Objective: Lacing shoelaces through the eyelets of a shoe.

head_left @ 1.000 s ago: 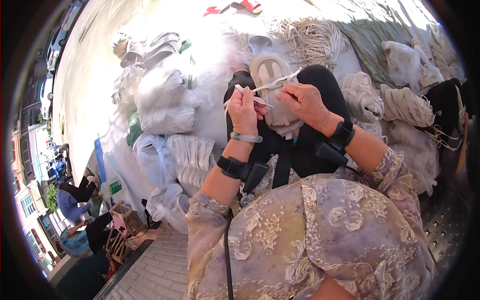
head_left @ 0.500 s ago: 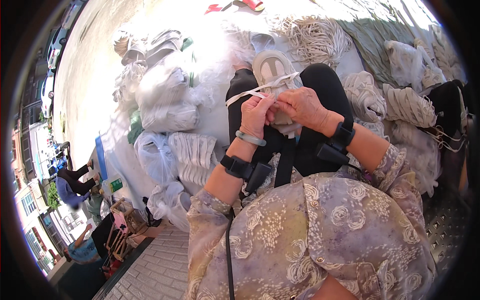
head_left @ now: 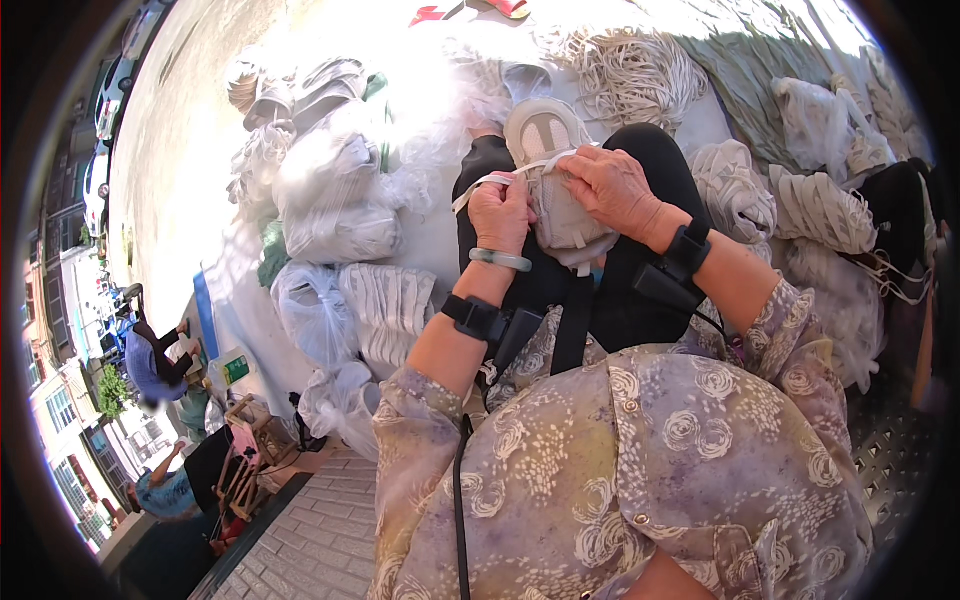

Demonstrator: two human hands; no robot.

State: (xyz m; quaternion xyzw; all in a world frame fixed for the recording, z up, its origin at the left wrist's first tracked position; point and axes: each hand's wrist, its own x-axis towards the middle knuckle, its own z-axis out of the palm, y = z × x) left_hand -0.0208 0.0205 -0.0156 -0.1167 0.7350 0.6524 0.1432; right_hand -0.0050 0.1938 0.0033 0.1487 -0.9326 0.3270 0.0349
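Observation:
A light grey shoe upper (head_left: 573, 222) with pale mesh panels lies between my knees, its toe pointing away from me. A flat white shoelace (head_left: 540, 165) runs across it through the eyelet area. At the left edge of the upper, my left hand (head_left: 502, 213) is closed with the lace pinched at its fingertips. My right hand (head_left: 610, 192) rests over the right side of the upper, thumb and fingers pinching the other part of the lace. The lowest eyelets are partly covered by my fingers.
A bundle of white laces (head_left: 645, 78) lies beyond my right knee. Stacked grey shoe uppers (head_left: 388, 308) and clear plastic bags (head_left: 335, 205) are at the left. More uppers (head_left: 733, 190) are heaped at the right. Two people sit in the far left background.
My hands were together over the middle of the upper. They have drawn apart, left hand to the left and right hand up and right, stretching the lace between them.

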